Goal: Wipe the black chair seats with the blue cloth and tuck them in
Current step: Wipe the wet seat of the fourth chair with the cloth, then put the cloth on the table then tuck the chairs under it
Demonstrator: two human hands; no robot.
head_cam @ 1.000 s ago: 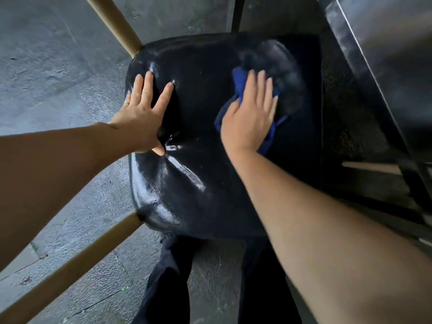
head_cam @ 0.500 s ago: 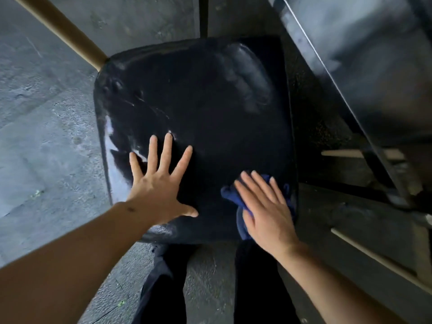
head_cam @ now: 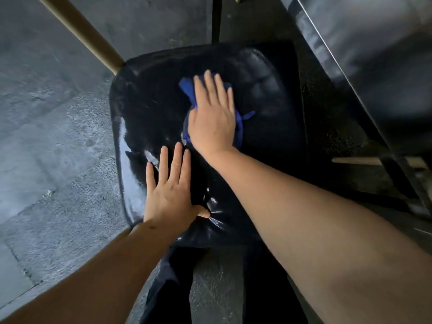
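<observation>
Grey concrete floor | right hand flat on blue cloth, grip spread | left hand splayed, bracing glossy black chair seat | risk: bunched cloth could slip free, leaving streaks

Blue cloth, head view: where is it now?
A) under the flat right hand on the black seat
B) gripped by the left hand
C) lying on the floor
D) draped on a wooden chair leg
A: the right hand lies flat on the blue cloth, pressing it onto the black seat; the left hand rests bare on the seat.
</observation>
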